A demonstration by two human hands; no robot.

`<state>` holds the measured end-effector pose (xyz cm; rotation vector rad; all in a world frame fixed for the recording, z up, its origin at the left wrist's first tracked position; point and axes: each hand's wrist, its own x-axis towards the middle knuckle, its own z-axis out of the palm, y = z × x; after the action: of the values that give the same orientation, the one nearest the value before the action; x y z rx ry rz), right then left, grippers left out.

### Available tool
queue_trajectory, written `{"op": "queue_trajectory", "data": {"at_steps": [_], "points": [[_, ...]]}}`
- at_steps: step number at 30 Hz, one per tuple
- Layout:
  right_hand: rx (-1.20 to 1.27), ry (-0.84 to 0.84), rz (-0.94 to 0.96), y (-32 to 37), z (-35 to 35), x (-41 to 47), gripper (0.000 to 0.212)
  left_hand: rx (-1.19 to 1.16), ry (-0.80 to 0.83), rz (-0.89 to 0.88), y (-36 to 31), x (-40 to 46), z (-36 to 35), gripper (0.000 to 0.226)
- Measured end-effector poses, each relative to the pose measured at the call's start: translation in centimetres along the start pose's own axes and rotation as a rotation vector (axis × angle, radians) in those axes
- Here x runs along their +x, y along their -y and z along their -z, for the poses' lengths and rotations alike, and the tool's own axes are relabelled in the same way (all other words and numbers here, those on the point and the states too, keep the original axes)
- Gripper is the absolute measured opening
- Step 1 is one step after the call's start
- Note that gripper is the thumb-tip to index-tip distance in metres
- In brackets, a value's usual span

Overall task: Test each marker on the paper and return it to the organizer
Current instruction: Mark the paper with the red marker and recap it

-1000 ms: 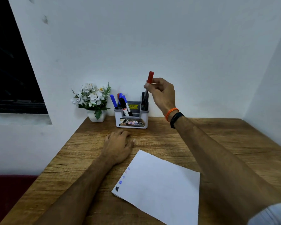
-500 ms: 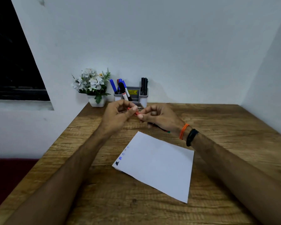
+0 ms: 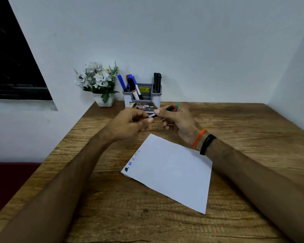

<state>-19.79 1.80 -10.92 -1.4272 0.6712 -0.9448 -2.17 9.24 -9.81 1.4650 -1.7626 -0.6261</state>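
A thin dark marker with a red and green far end is held level above the wooden table, just in front of the organizer. My right hand grips its barrel. My left hand is closed at the marker's near end; whether it holds a cap is hidden by the fingers. The grey organizer stands against the wall, with blue and black markers in its left part and several black pens in its right part. The white paper lies below my hands, with small ink marks along its left edge.
A white pot of white flowers stands left of the organizer at the table's back left corner. Walls close in behind and at the right. The table's left edge drops off beside a dark window.
My right hand lifted the red-capped marker out of the organizer and brought it down in front. My left hand rose off the table and joined it at the marker's end.
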Motion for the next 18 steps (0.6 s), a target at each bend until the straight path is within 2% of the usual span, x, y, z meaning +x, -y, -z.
{"op": "queue_trajectory", "data": {"at_steps": [4, 10, 15, 18], "points": [[-0.004, 0.078, 0.023, -0.1, -0.9, -0.2, 0.018, 0.128, -0.005, -0.031, 0.2, 0.1, -0.9, 0.019], [-0.095, 0.084, 0.012, -0.4, -1.3, -0.6, 0.028, 0.125, 0.039, -0.145, 0.0, -0.4, -1.5, 0.022], [-0.027, 0.113, -0.009, -0.8, -1.1, -0.4, 0.039, 0.091, 0.053, -0.178, 0.1, -0.6, -1.6, 0.024], [-0.011, 0.136, -0.008, -0.8, -1.1, -0.4, 0.037, 0.070, 0.059, -0.194, -0.3, -0.5, -1.6, 0.022]]}}
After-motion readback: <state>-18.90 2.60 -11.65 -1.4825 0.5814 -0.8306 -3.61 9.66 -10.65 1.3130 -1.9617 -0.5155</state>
